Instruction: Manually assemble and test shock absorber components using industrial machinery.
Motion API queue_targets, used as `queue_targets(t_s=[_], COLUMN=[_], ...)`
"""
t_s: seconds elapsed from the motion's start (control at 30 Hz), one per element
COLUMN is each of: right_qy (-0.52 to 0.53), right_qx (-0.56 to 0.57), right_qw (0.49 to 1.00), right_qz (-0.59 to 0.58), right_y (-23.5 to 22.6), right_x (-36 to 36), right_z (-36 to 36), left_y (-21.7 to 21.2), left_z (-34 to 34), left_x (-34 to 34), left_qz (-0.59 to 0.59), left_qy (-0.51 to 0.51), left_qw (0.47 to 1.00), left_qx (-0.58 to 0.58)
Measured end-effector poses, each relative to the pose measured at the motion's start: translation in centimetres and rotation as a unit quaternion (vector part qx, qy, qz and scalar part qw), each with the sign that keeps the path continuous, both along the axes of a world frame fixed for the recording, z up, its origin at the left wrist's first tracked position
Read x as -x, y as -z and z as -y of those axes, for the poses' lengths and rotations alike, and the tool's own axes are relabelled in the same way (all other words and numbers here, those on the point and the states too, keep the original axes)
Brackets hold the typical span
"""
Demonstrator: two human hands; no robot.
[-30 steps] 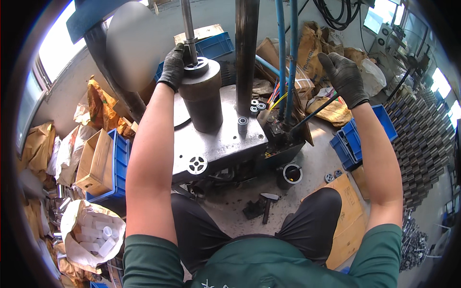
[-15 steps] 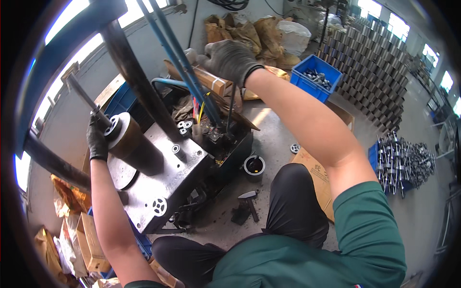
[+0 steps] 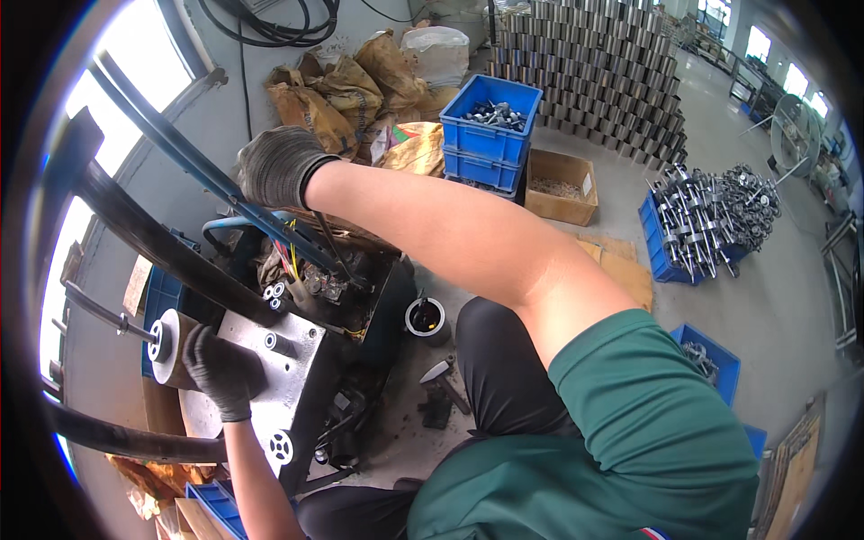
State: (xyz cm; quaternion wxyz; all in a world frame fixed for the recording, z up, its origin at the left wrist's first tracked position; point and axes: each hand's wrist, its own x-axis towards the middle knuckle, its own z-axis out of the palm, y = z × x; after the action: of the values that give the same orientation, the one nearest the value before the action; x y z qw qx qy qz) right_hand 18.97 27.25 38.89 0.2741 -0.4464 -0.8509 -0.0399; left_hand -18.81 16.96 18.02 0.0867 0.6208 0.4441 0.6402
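Note:
My left hand (image 3: 219, 373), in a dark grey glove, curls its fingers against the side of a brownish metal cylinder (image 3: 171, 364). The cylinder stands on the steel plate (image 3: 297, 360) of a machine, and a metal shaft (image 3: 103, 313) sticks out of its round end fitting. My right hand (image 3: 281, 168), also gloved, is raised in a closed grip near the blue tubes (image 3: 180, 151). Below its wrist a thin dark lever rod (image 3: 326, 236) runs down to the machine; the gripped end is hidden. Small bearings (image 3: 274, 292) and a spoked disc (image 3: 281, 446) lie on the plate.
A pot with dark contents (image 3: 427, 321) and a hammer (image 3: 447, 382) are on the floor before my knees. Blue crates of metal parts (image 3: 486, 135) stand beyond my right arm, near stacked metal cylinders (image 3: 585, 76). Another crate of shafts (image 3: 706, 220) sits right. Thick black bars (image 3: 166, 247) slant across the machine.
My left hand has left the shaft at the cylinder's end and now lies against the cylinder's side. The view has turned right, so the machine appears farther left. My right hand stays raised and closed.

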Motion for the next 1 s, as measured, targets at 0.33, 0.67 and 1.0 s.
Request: queue_targets(t_s=[0.33,0.67,1.0], right_qy=[0.011,-0.074,-0.253], right_qx=[0.015,-0.112,-0.007], right_qw=[0.999,0.98,0.921], right_qz=[-0.036,-0.144,-0.295], right_y=[0.8,8.2,20.6], right_x=[-2.5,-8.8,-1.1], right_z=[1.8,11.2,17.9], left_y=[5.6,5.7,0.3], left_z=[0.4,1.3,12.6], left_x=[-6.9,-7.3,-18.7], left_qz=[-0.428,-0.43,0.263], left_qy=[-0.157,-0.206,0.108], left_qw=[0.867,0.869,0.879], left_qx=[0.201,0.134,0.384])
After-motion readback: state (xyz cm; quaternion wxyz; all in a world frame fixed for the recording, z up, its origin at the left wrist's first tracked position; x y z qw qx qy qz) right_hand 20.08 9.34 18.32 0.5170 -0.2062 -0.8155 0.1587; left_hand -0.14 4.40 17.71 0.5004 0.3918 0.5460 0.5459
